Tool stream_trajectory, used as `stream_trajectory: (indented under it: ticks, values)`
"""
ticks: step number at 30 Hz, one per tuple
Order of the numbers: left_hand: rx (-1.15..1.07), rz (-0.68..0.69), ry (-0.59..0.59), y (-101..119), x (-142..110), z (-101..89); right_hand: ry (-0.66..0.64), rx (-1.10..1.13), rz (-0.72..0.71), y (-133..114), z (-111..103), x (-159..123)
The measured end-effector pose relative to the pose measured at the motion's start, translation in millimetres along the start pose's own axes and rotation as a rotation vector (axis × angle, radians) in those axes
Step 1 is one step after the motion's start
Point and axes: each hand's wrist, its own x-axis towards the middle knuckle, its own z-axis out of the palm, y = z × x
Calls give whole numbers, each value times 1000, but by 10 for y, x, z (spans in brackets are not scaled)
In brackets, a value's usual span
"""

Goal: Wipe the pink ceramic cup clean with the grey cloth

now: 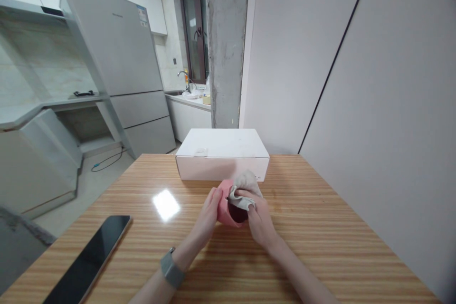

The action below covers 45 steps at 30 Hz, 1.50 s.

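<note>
A small pink cup (224,209) is tilted on its side above the wooden table (320,228), its dark opening facing me. My left hand (208,213) wraps around the cup's left side, with a grey watch on that wrist. My right hand (258,218) pinches a crumpled grey cloth (245,185) and presses it at the cup's rim. Both hands sit close together just in front of a closed white box (223,152).
A dark phone (89,259) lies face up near the table's left edge. The white box stands at the table's far edge against a concrete pillar (226,42). A white wall runs along the right. A fridge (121,66) and kitchen counter lie beyond, left.
</note>
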Motion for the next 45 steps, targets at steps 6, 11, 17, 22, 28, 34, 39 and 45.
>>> stream_trajectory:
  ticks: [6, 11, 17, 22, 28, 34, 39, 45]
  values:
    - [-201, -155, 53, 22, 85, -63, 351, 556, 357, 164, -102, 102]
    - [-338, -330, -47, 123, 97, -95, 396, 744, 504, 145, -307, 243]
    - [-494, -432, -206, 97, 79, -124, 214, 1041, 799, -126, -275, 202]
    - [-558, -434, -233, 94, 34, -91, 0, 907, 689, -83, -117, 81]
    - [-497, -563, -303, 74, 1, -115, 0, 618, 559, 104, -27, 33]
    - [-475, -537, -286, 0, 29, -117, 19, 492, 347, 44, 29, 86]
    - [-480, -409, -175, -47, 33, -31, 76, 500, 332, 37, 53, 74]
    - [-398, -455, -113, -25, 29, 1, 170, 483, 343, 80, 67, 73]
